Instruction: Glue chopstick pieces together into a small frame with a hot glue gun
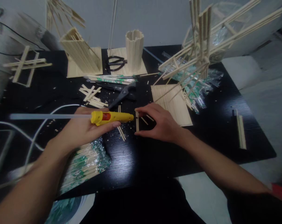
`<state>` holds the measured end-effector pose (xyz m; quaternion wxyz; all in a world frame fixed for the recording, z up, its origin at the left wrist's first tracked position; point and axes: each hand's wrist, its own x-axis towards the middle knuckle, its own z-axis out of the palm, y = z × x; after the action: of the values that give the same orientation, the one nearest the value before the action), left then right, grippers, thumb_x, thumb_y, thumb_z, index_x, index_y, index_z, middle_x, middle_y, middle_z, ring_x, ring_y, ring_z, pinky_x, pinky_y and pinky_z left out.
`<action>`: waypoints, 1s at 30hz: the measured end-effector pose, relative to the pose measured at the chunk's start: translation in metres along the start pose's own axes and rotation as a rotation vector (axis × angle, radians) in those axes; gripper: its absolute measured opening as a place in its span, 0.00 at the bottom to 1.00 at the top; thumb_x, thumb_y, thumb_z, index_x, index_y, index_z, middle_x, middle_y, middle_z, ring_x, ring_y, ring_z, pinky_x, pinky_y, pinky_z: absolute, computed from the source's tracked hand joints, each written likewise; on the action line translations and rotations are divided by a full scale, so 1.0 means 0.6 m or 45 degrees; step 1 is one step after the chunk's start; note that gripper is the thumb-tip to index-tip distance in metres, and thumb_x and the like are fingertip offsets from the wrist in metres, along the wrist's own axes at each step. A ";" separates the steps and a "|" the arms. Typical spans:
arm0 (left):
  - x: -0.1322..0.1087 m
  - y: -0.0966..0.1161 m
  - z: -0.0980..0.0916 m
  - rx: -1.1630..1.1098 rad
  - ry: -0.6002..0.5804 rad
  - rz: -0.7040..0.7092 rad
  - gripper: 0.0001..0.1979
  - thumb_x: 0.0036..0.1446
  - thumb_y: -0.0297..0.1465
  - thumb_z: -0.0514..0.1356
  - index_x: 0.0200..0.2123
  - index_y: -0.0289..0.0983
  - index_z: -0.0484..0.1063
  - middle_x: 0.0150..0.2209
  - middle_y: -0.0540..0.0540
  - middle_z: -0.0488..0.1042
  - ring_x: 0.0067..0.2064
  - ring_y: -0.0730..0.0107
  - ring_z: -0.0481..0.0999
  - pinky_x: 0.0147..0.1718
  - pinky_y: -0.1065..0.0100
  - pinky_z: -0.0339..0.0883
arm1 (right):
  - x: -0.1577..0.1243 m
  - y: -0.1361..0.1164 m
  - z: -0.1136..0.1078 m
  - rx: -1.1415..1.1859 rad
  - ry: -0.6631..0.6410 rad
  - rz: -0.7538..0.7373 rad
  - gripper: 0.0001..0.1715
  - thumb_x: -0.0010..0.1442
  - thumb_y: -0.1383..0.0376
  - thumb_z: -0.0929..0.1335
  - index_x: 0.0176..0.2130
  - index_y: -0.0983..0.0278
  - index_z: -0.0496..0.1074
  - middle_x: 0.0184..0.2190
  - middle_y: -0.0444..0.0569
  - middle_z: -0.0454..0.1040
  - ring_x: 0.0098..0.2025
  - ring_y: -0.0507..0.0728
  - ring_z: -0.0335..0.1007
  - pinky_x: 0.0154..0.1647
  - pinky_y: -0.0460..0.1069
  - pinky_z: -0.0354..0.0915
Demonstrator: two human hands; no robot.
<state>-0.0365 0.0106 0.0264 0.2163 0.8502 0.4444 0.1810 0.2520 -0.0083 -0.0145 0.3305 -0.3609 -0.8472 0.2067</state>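
My left hand (87, 124) is wrapped round a yellow glue gun (115, 117), with a long clear glue stick (49, 116) jutting out behind it to the left. The gun's dark nozzle points right and is at or very near a short stack of wooden sticks (137, 121). That stack is pinched by its two ends between the thumb and fingers of my right hand (163, 123). Beneath the gun, a few loose sticks (121, 133) lie on the black table (150, 155). Two thin sticks show inside the curve of my right hand.
Pliers (123, 95), black-handled scissors (116, 63) and a pile of short sticks (93, 96) lie beyond my hands. Stick towers (134, 51) stand at the back; a tall stick structure (201, 46) rises right. Wrapped sticks (87, 165) lie near left, beside a white cable (41, 130).
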 end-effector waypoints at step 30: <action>-0.004 0.002 0.007 -0.280 0.054 -0.189 0.16 0.56 0.49 0.68 0.27 0.43 0.79 0.22 0.52 0.76 0.22 0.70 0.74 0.20 0.70 0.67 | 0.004 -0.003 -0.004 0.201 -0.004 0.101 0.39 0.50 0.55 0.83 0.56 0.65 0.73 0.42 0.51 0.79 0.45 0.60 0.77 0.50 0.56 0.74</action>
<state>-0.0351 0.0071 0.0234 0.3116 0.7820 0.4883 0.2302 0.2518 -0.0075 -0.0108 0.3483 -0.3667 -0.8137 0.2865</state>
